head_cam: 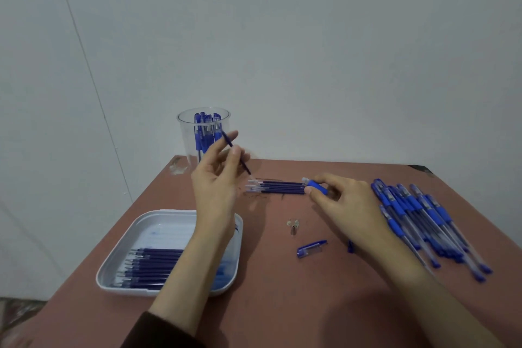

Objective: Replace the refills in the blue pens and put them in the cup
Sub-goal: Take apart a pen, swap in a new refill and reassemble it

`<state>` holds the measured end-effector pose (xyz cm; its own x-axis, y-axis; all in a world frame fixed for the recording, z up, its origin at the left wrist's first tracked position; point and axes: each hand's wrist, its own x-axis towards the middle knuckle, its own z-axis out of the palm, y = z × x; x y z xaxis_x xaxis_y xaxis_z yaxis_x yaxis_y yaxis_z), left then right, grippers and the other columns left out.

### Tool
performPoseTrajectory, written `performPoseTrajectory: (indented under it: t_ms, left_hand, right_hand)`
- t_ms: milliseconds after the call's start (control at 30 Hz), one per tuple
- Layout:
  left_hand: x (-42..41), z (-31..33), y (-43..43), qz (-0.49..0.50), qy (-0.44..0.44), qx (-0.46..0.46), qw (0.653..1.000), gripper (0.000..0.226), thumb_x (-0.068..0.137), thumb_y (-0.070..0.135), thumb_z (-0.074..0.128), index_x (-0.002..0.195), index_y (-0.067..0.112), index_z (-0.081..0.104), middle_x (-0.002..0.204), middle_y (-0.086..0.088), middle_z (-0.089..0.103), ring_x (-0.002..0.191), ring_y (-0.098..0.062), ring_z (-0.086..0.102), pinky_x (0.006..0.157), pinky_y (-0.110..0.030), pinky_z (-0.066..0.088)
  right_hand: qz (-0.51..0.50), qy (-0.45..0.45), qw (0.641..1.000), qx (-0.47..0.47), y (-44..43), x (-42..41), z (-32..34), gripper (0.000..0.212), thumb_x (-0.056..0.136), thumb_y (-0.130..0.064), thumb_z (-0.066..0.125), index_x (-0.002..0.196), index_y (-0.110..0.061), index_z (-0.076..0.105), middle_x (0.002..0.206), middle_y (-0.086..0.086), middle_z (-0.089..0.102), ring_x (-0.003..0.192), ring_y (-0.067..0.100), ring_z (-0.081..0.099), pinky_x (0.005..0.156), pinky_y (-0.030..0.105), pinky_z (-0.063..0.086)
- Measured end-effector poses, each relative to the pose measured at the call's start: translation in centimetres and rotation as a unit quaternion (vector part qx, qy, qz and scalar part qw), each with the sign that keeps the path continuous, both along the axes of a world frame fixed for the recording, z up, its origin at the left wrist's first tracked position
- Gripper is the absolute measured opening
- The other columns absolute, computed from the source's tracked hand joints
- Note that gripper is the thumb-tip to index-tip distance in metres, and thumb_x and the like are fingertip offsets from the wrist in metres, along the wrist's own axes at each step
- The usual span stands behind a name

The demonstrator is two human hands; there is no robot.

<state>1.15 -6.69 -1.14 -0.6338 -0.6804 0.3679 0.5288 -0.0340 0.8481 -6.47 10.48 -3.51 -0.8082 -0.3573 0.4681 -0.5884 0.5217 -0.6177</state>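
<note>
head view
left hand (217,181): raised in front of cup, thumb and fingers pinch one dark refill (236,151), tilted
right hand (348,200): low on worktop (282,297), fingers curled round pen barrel (316,188) at its blue grip
cup (186,133): clear, far left, blue pens upright inside
refill row (278,187): flat between the hands
tray (163,230): near left, refills inside
pen pile (423,217): right
pen cap (312,248): loose, centre
</note>
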Motion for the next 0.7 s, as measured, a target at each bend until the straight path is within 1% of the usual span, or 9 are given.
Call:
performPoseTrajectory:
  t_ms: [100, 133, 200, 267, 333, 400, 500, 600, 700]
  left_hand:
    - [-0.4, 0.4, 0.1, 0.028, -0.065, -0.181, 0.981, 0.029, 0.094, 0.007, 0.051, 0.111, 0.026, 0.064, 0.089, 0.000, 0.065, 0.077, -0.001, 0.062, 0.073, -0.017, 0.050]
    - [-0.9, 0.9, 0.0, 0.041, -0.099, -0.261, 0.959, 0.031, 0.095, 0.006, 0.050, 0.116, 0.024, 0.064, 0.096, -0.002, 0.064, 0.079, -0.003, 0.061, 0.077, -0.019, 0.049]
    - [-2.6, 2.0, -0.5, 0.051, -0.171, -0.407, 0.896, 0.033, 0.094, 0.006, 0.050, 0.121, 0.019, 0.063, 0.099, -0.003, 0.063, 0.087, -0.013, 0.060, 0.080, -0.022, 0.046]
    - [-4.8, 3.0, -1.0, 0.016, -0.225, -0.479, 0.848, 0.033, 0.091, 0.003, 0.053, 0.121, 0.014, 0.063, 0.096, -0.003, 0.067, 0.089, -0.014, 0.060, 0.078, -0.013, 0.040]
    - [-7.2, 3.1, -1.4, -0.016, -0.266, -0.517, 0.814, 0.029, 0.087, -0.001, 0.057, 0.113, 0.009, 0.066, 0.094, -0.005, 0.071, 0.091, -0.015, 0.063, 0.079, -0.010, 0.039]
    - [-9.2, 2.5, -1.5, -0.039, -0.301, -0.546, 0.781, 0.023, 0.085, -0.003, 0.059, 0.103, 0.007, 0.070, 0.096, -0.008, 0.072, 0.091, -0.017, 0.065, 0.083, -0.018, 0.046]
    - [-11.1, 1.3, -1.4, -0.073, -0.344, -0.573, 0.740, 0.020, 0.083, -0.002, 0.061, 0.096, 0.008, 0.073, 0.096, -0.007, 0.071, 0.083, -0.012, 0.062, 0.073, -0.016, 0.044]
    - [-11.9, 0.1, -1.5, -0.103, -0.370, -0.583, 0.716, 0.021, 0.083, 0.000, 0.062, 0.097, 0.010, 0.074, 0.098, -0.008, 0.072, 0.082, -0.011, 0.058, 0.070, -0.013, 0.039]
    - [-12.3, -0.6, -1.9, -0.119, -0.376, -0.585, 0.709, 0.021, 0.082, 0.003, 0.065, 0.099, 0.011, 0.074, 0.100, -0.006, 0.072, 0.093, -0.015, 0.064, 0.080, -0.018, 0.044]
  right_hand:
    - [-0.023, -0.010, 1.000, -0.017, 0.5, -0.3, 0.3, 0.013, 0.087, -0.037, 0.064, 0.092, -0.029, 0.073, 0.059, -0.004, 0.061, 0.057, 0.013, 0.052, 0.058, 0.031, 0.043]
    - [-0.030, -0.012, 0.999, -0.024, 0.6, -0.3, 0.4, 0.012, 0.087, -0.036, 0.064, 0.091, -0.028, 0.073, 0.054, -0.006, 0.055, 0.053, 0.011, 0.047, 0.055, 0.029, 0.040]
    - [-0.043, -0.012, 0.998, -0.033, 0.8, -0.5, 0.5, 0.012, 0.087, -0.035, 0.064, 0.092, -0.027, 0.073, 0.051, -0.009, 0.050, 0.051, 0.009, 0.044, 0.053, 0.029, 0.038]
    - [-0.052, -0.014, 0.998, -0.037, 0.9, -0.6, 0.4, 0.013, 0.088, -0.034, 0.064, 0.094, -0.027, 0.073, 0.053, -0.010, 0.051, 0.053, 0.008, 0.046, 0.054, 0.029, 0.040]
    - [-0.060, -0.012, 0.998, -0.034, 1.0, -0.7, 0.3, 0.012, 0.088, -0.034, 0.064, 0.094, -0.029, 0.072, 0.053, -0.009, 0.053, 0.054, 0.009, 0.048, 0.055, 0.029, 0.041]
    - [-0.064, -0.009, 0.997, -0.034, 1.1, -0.9, 0.1, 0.010, 0.088, -0.033, 0.064, 0.093, -0.029, 0.072, 0.053, -0.008, 0.053, 0.054, 0.009, 0.049, 0.055, 0.030, 0.042]
    - [-0.068, -0.008, 0.997, -0.029, 1.0, -1.1, 0.1, 0.009, 0.088, -0.033, 0.063, 0.091, -0.031, 0.071, 0.055, -0.008, 0.056, 0.057, 0.010, 0.053, 0.057, 0.030, 0.045]
    - [-0.067, -0.002, 0.998, -0.021, 0.9, -1.2, 0.1, 0.010, 0.088, -0.033, 0.062, 0.091, -0.030, 0.071, 0.059, -0.004, 0.060, 0.060, 0.014, 0.055, 0.060, 0.033, 0.048]
    - [-0.062, -0.002, 0.998, -0.020, 0.8, -1.2, 0.1, 0.010, 0.089, -0.034, 0.062, 0.090, -0.030, 0.070, 0.053, -0.006, 0.053, 0.055, 0.011, 0.050, 0.057, 0.030, 0.043]
